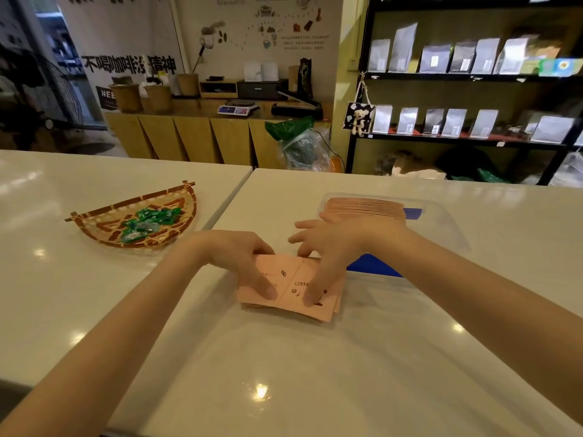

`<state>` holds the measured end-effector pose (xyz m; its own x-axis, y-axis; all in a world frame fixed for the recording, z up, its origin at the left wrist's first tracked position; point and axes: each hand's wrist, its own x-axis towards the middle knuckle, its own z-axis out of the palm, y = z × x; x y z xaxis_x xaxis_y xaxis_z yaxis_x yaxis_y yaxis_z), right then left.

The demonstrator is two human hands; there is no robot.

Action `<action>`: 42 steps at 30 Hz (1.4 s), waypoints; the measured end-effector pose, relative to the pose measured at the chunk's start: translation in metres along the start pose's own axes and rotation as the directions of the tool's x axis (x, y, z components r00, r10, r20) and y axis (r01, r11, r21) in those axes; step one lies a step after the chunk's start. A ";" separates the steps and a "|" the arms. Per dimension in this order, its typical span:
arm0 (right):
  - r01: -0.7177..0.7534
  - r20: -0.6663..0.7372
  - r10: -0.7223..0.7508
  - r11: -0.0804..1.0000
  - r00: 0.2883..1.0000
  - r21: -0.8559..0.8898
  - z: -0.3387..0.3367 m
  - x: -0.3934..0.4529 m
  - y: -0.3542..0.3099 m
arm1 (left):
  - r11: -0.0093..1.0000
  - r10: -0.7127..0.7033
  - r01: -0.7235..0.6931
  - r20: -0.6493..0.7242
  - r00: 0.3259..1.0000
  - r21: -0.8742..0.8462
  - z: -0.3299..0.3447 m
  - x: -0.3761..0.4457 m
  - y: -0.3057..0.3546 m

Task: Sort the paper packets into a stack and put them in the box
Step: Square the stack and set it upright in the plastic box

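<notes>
A small stack of pink paper packets (pixel 288 287) with dark coffee print lies on the white table in front of me. My left hand (pixel 243 260) grips its left side, thumb on top. My right hand (pixel 325 247) presses down on the stack's right half with the fingers spread. Behind my right hand stands a clear plastic box (pixel 441 216) with blue clips. A long row of pink packets (pixel 366 208) lies inside it. My right wrist hides the near end of that row.
A woven bamboo tray (pixel 104 222) with several green wrapped sweets sits to the left, across a seam between two tables. A clear lid with a blue handle (pixel 372 266) lies under my right forearm. Far behind are a wooden counter and black shelves.
</notes>
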<state>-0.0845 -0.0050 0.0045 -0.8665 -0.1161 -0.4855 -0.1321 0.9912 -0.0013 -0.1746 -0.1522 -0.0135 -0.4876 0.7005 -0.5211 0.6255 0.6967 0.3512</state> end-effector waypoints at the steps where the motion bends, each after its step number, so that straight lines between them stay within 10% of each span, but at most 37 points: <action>1: -0.009 0.019 0.009 1.000 1.000 0.000 -0.001 0.001 -0.001 | 1.000 0.003 -0.003 0.009 1.000 0.009 0.000 0.001 0.002; 17: -0.049 0.087 0.032 0.979 0.996 0.196 -0.004 -0.006 -0.021 | 0.997 0.077 -0.078 -0.086 0.993 -0.015 0.009 -0.016 0.003; 26: -0.027 -0.510 0.032 1.000 0.860 0.016 0.050 -0.058 -0.018 | 0.954 0.291 -0.247 -0.338 0.895 0.169 0.032 -0.041 0.024; 35: 0.028 -0.697 0.227 0.942 0.680 0.334 0.083 -0.103 0.018 | 0.896 0.397 -0.438 -0.572 0.718 0.072 0.051 -0.041 0.071; 42: 0.012 -0.647 0.363 0.867 0.671 0.499 0.122 -0.120 0.037 | 0.821 0.423 -0.552 -0.492 0.760 -0.146 0.075 -0.009 0.087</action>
<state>0.0737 0.0534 -0.0438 -0.9405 0.2413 0.2392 0.1154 0.8889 -0.4433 -0.0699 -0.1096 -0.0361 -0.4058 0.9039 0.1354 0.6938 0.2082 0.6894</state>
